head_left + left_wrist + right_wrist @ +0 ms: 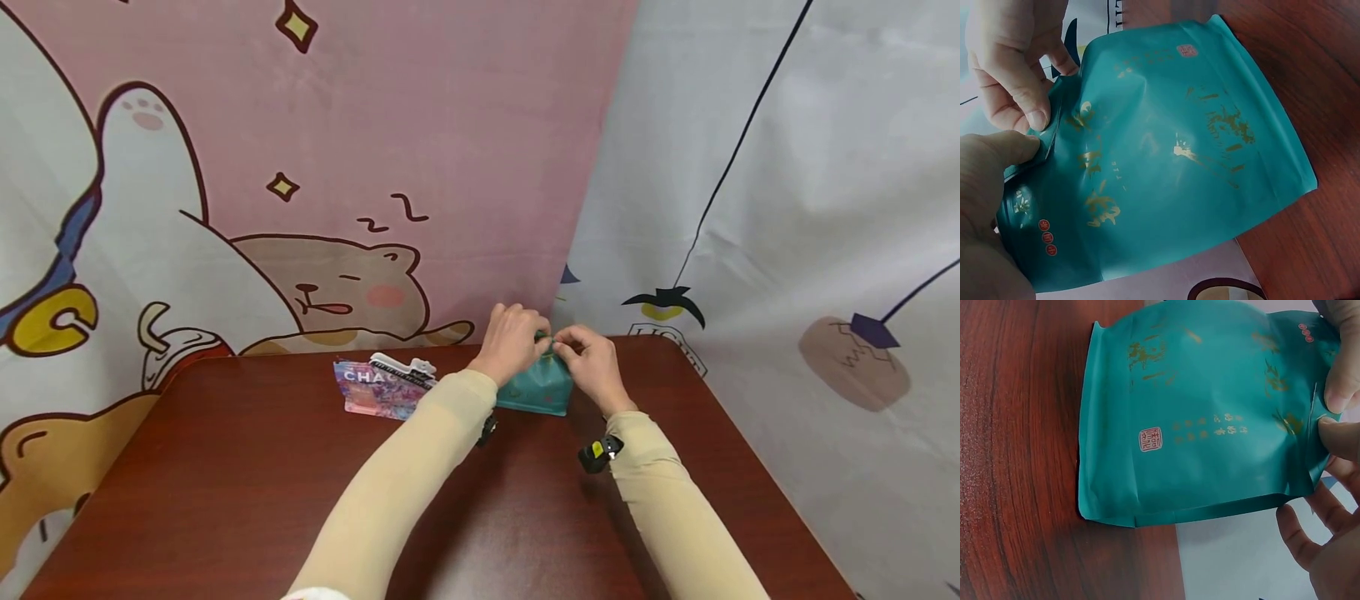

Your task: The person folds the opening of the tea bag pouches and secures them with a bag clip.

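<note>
A teal pouch (537, 388) with gold print stands upright at the back of the table, its top edge folded and creased. My left hand (514, 340) pinches that top edge from the left side. From the right, my right hand (591, 360) pinches the same edge, thumb and fingertips close to those of the left. In the left wrist view the pouch (1166, 150) fills most of the picture, with the left thumb (1016, 149) on its fold. The right wrist view has the pouch (1197, 425) too, and the right thumb (1339, 434) presses on the fold.
Left of the teal pouch lies a pink and purple printed bag (375, 396). A white and black clip (405, 371) is on its upper edge. The dark red wooden table (262, 483) reaches back to a printed cloth backdrop (480, 150).
</note>
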Demonstrator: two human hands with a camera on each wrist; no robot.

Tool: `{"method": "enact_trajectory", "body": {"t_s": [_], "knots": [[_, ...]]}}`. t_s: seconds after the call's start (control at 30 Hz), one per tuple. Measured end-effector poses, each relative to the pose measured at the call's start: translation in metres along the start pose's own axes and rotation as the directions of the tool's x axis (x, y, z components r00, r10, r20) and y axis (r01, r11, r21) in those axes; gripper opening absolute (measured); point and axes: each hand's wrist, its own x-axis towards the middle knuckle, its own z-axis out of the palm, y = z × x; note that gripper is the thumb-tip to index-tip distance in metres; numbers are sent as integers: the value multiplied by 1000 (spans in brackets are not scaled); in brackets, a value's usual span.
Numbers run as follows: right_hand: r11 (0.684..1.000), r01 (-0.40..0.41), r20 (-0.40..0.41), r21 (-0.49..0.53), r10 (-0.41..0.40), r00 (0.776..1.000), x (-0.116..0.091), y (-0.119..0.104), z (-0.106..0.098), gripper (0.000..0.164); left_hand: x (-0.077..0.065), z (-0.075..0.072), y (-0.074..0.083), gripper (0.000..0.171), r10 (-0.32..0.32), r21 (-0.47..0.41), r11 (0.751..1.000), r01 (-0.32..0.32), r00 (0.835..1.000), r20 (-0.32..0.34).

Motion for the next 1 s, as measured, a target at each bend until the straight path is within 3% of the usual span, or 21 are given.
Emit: {"method": "enact_trajectory", "body": {"t_s": [0.23, 0.6, 1.0], "knots": [[1000, -3, 12, 6, 3, 1000, 0, -2, -1, 5, 0, 1, -1, 15, -21, -10, 1000, 21, 1000, 11], [999, 41, -16, -16, -41, 999, -1, 0, 0, 6, 1, 3, 6, 13, -29, 4, 1000, 30, 999, -42], [999, 46, -25, -11, -46, 999, -4, -2, -2, 5, 4, -1, 7, 14, -45, -35, 998, 47, 998, 40]]}}
